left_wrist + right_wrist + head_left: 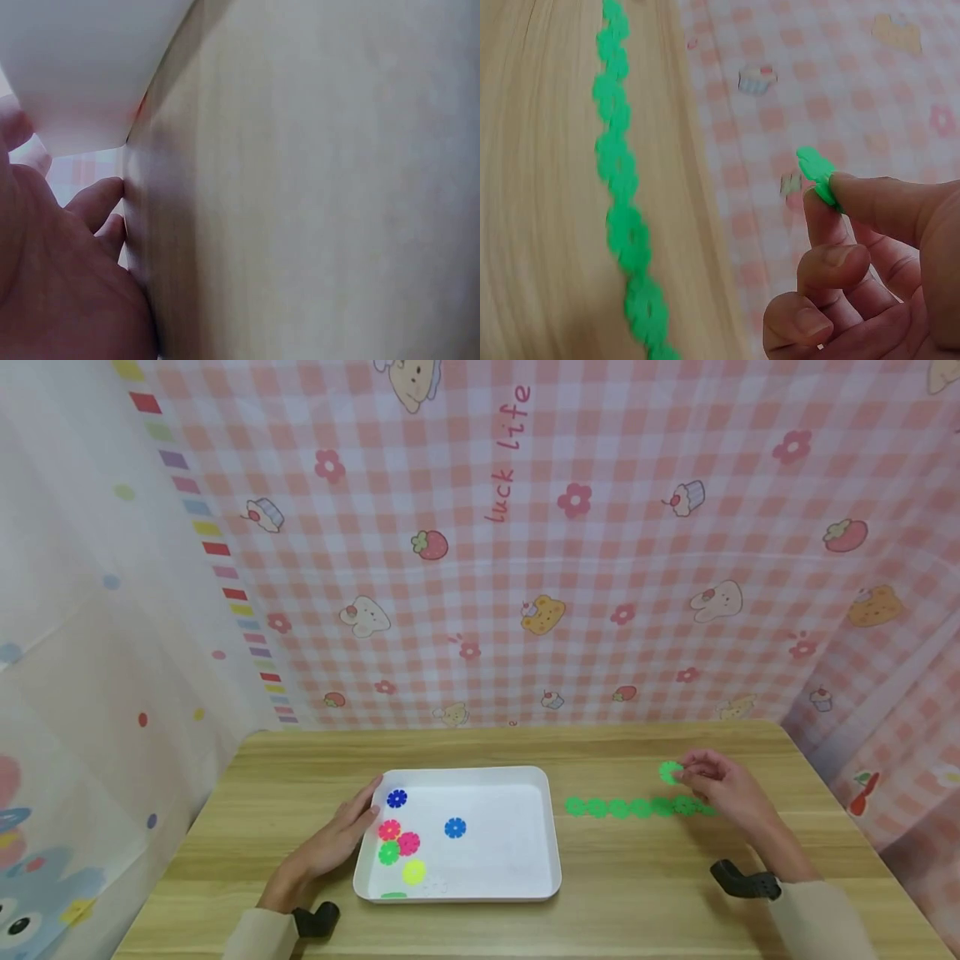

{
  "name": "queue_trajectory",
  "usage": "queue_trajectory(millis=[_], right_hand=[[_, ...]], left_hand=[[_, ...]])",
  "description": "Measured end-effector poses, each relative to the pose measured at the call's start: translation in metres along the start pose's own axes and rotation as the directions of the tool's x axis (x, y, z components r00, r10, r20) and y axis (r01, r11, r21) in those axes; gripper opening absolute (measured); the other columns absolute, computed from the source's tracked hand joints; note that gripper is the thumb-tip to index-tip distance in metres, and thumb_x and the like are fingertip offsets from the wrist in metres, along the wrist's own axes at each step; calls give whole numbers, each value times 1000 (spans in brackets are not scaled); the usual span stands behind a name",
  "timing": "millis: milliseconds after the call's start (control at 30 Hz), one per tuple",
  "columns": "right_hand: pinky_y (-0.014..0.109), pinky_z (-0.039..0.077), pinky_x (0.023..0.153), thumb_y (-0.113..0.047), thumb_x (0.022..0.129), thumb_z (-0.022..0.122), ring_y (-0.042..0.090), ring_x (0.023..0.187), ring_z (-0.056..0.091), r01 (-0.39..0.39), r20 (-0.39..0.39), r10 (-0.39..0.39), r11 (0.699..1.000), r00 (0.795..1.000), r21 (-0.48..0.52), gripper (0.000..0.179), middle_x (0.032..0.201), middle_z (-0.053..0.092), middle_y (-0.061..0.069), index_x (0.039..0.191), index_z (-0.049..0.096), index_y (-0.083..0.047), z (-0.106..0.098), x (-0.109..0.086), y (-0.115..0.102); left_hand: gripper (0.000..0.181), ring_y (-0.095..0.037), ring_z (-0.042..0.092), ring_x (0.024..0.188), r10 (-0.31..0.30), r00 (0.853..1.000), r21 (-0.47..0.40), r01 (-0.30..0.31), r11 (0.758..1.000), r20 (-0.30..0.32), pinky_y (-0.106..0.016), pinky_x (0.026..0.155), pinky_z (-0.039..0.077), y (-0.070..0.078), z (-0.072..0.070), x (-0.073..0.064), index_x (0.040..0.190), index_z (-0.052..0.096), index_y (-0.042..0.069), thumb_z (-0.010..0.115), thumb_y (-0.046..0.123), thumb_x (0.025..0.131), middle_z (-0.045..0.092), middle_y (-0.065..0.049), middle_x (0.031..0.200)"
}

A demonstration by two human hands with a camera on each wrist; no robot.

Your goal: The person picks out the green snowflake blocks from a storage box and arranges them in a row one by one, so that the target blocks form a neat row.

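Between thumb and index finger my right hand point(723, 785) pinches a green snowflake disc point(670, 772), held above the table. Below it, a row of green snowflake discs point(618, 808) runs rightward from beside the tray, and the hand hides part of its right end. The right wrist view shows the pinched disc point(817, 172) edge-on, apart from the row point(622, 165). My left hand point(333, 839) rests against the left side of the white tray point(502, 835), fingers fairly straight and thumb at the rim. Close up, its fingers lie by the tray wall point(90, 67).
Inside the tray lie a dark blue disc point(397, 798), a lighter blue disc point(455, 827), two pink discs point(408, 843), a green disc point(388, 852) and a yellow disc point(414, 872). A checked cloth point(510, 568) hangs behind the wooden table point(637, 902).
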State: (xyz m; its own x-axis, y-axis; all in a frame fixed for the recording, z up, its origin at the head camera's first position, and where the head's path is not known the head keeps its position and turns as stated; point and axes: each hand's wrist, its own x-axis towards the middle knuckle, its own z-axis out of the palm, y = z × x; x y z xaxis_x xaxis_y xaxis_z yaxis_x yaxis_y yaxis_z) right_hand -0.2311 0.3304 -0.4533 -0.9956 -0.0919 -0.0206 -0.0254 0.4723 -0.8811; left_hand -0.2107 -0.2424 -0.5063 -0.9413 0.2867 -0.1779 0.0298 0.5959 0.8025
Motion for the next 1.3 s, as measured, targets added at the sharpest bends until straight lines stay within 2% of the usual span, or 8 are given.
queue_trajectory(millis=[233,433,533,633,767,900,1300], right_hand=[[28,47,61,-30,101,59,10,73,54,-31,-66,30,999,997,-25,43,92,63,-5,127,54,3,-17,-4,26],[20,48,65,-30,100,60,-4,79,55,-53,-123,42,995,991,-85,42,91,64,-17,122,57,5,-29,-7,48],[18,48,68,-31,100,60,-7,82,55,-79,-132,70,995,989,-67,44,91,62,-22,122,56,6,-32,-7,57],[20,49,68,-37,98,62,-4,82,54,-133,-133,128,991,983,-27,47,90,61,-25,122,55,4,-35,-8,65],[25,48,60,-40,97,63,2,72,52,-198,-127,198,980,972,12,50,86,61,-21,124,53,1,-37,-9,72],[26,45,53,-36,98,62,5,62,48,-217,-141,219,976,966,27,47,83,60,-18,124,53,2,-39,-11,77],[26,44,51,-25,99,61,5,62,47,-223,-151,224,975,963,18,38,81,60,-16,121,55,5,-40,-15,85]], left_hand=[[58,-40,-10,151,-8,1000,-15,8,1000,0,-69,113,-10,0,-1,-1,161,8,30,29,42,109,2,-10,167],[58,-39,-12,151,-28,1000,-11,28,1000,-1,-69,114,-9,-3,0,1,160,7,33,30,44,108,2,-7,168],[59,-38,-10,152,-36,999,-15,36,999,-4,-70,114,-7,-4,0,1,160,7,34,31,46,107,3,-6,168],[60,-39,-9,151,-36,999,-16,36,999,-6,-71,113,-7,-4,0,2,160,7,34,31,47,107,3,-7,168],[60,-38,-6,152,-38,999,-18,38,999,-10,-71,114,-4,-4,0,2,160,8,35,33,48,106,4,-7,168],[61,-37,-4,152,-34,999,-17,34,999,-7,-70,114,-2,-5,0,1,160,9,34,32,50,106,4,-6,168],[59,-41,-10,151,-15,1000,-28,15,999,-5,-71,113,-7,0,0,-1,161,8,31,31,45,108,2,-9,167]])
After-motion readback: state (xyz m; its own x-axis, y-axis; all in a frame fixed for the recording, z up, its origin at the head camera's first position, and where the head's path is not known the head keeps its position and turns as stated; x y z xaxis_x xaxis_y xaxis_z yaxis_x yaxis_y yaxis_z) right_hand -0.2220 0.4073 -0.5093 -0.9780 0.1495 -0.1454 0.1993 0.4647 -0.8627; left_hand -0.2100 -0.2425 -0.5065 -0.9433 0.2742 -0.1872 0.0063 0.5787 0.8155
